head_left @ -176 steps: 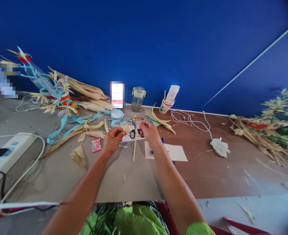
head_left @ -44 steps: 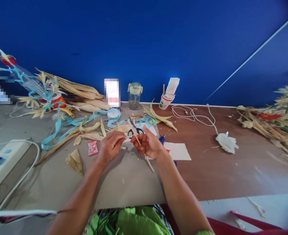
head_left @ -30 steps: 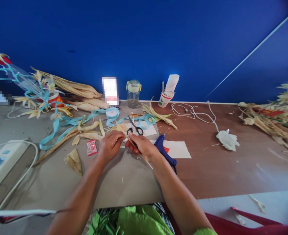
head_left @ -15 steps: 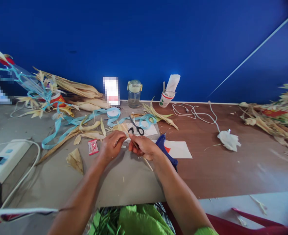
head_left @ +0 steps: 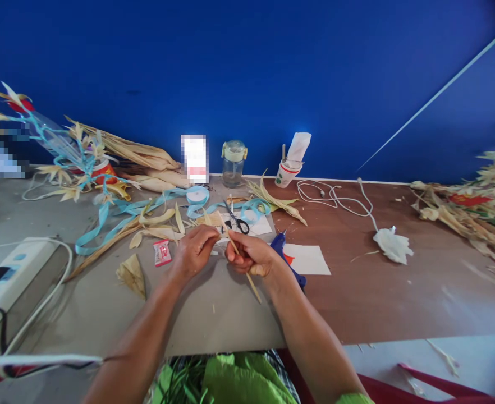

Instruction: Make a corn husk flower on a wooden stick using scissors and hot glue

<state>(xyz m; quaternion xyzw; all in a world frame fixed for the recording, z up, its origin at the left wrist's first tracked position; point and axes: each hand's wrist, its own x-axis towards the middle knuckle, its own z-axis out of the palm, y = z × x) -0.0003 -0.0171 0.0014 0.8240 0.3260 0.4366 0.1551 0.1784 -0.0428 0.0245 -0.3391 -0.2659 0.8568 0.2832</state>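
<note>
Head view: the right hand (head_left: 251,257) is shut around a thin wooden stick (head_left: 253,287), just above the worktop (head_left: 214,325). The left hand (head_left: 195,251) pinches a small pale husk bit (head_left: 214,240) against the stick near its top. The low end of the stick is bare, so the work looks only just begun. The glass jar (head_left: 233,164) by the wall has its lid on and looks empty. The paper cup (head_left: 285,175) holds a white tissue (head_left: 298,147)
</note>
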